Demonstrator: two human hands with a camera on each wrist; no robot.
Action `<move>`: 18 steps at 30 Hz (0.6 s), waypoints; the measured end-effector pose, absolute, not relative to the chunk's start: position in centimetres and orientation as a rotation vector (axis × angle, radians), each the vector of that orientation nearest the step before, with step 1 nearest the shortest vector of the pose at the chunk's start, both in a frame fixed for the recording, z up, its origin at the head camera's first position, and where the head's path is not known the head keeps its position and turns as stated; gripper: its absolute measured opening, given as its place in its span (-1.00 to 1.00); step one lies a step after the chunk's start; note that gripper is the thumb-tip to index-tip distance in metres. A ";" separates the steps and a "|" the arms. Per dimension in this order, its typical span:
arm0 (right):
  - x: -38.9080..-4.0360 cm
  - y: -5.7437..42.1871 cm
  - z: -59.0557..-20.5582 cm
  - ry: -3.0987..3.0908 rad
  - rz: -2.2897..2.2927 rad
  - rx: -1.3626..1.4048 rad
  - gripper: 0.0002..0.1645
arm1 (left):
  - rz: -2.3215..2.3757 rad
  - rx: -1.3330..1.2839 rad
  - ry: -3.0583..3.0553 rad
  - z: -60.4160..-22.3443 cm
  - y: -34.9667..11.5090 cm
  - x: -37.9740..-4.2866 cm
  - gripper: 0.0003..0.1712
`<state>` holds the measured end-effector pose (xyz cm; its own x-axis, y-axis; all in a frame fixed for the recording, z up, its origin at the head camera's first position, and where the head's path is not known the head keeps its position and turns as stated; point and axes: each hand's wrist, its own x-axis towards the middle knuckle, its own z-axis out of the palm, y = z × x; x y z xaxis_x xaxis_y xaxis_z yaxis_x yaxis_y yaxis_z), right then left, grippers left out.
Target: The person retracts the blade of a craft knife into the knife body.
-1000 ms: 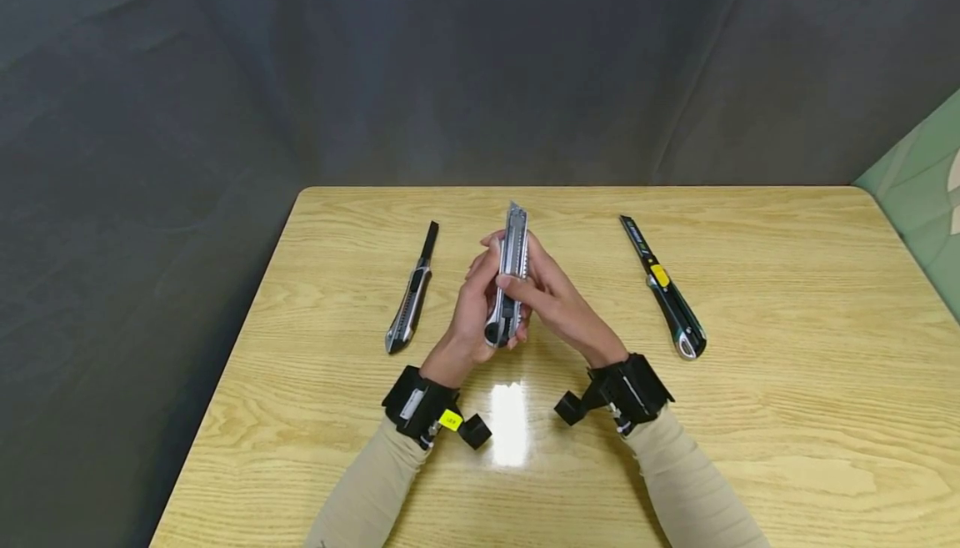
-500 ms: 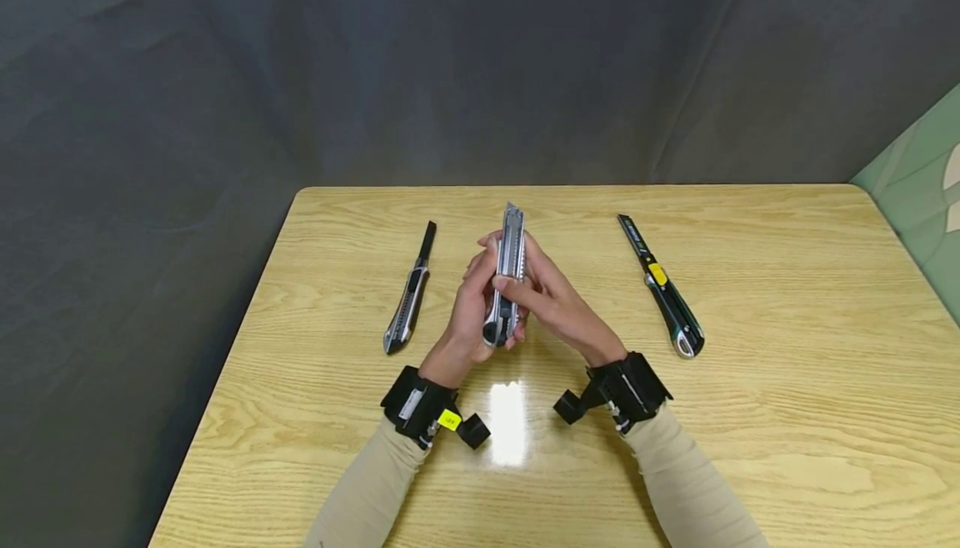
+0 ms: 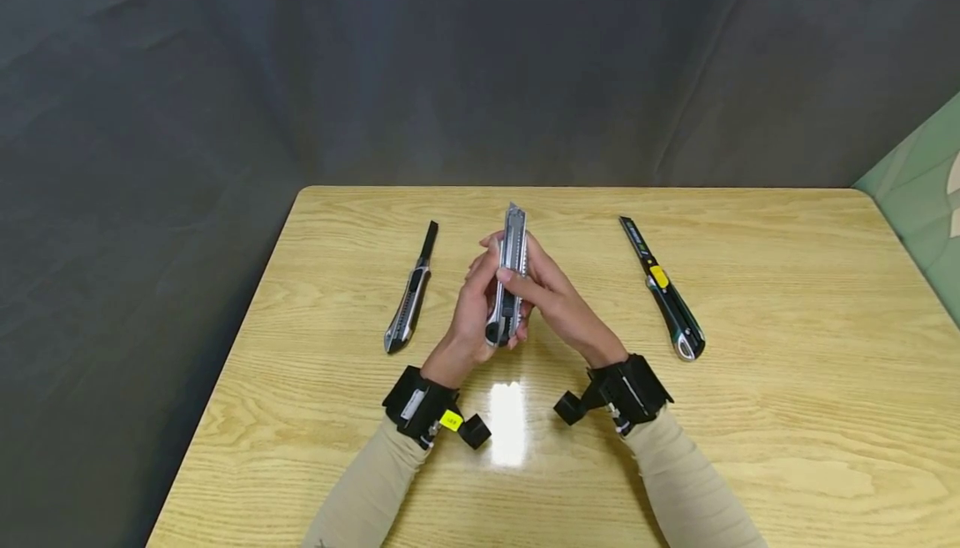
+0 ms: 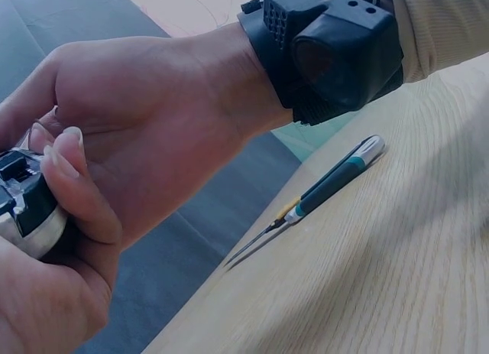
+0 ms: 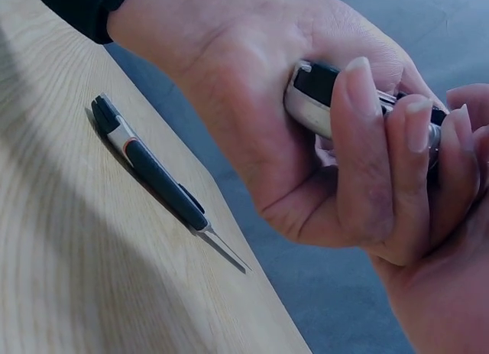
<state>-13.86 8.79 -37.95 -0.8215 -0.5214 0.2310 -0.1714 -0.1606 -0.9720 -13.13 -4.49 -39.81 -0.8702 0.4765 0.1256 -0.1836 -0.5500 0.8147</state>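
Note:
Over the middle of the table, a silver-and-black utility knife (image 3: 515, 235) points away from me in both hands. My left hand (image 3: 468, 306) grips its handle from the left and below, its fingers curled round it, as the right wrist view shows with the knife's butt end (image 5: 309, 113) at the palm. From the other side, my right hand (image 3: 566, 306) holds it, thumb laid across its top face at mid-length and fingers mostly hidden behind. In the left wrist view the black-and-silver butt (image 4: 34, 209) shows beside curled fingertips.
A slimmer grey-and-black utility knife (image 3: 410, 298) lies left of my hands. To the right lies a black-and-teal one with a yellow slider (image 3: 659, 275). The wooden table (image 3: 787, 323) ends at a dark curtain (image 3: 480, 64) at the back.
My right thumb has shifted slightly forward along the top of the utility knife. Both hands and the other knives stay where they were.

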 end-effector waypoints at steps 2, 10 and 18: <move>-13.9 8.7 -37.9 1.858 -2.081 -0.784 -0.52 | 2.421 0.464 1.220 -39.8 -4.5 -13.2 -0.40; -14.1 8.8 -38.0 1.784 -2.098 -0.848 -0.49 | 2.386 0.439 1.204 -39.6 -4.5 -13.3 -0.38; -14.0 8.9 -37.9 1.799 -2.070 -0.852 -0.44 | 2.389 0.422 1.143 -39.6 -4.7 -13.1 -0.39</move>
<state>-14.03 8.93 -37.93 -0.7911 -0.5567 0.2533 -0.1733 -0.1932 -0.9657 -13.14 -4.73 -39.64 -0.8491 0.5226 0.0768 -0.2682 -0.5519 0.7896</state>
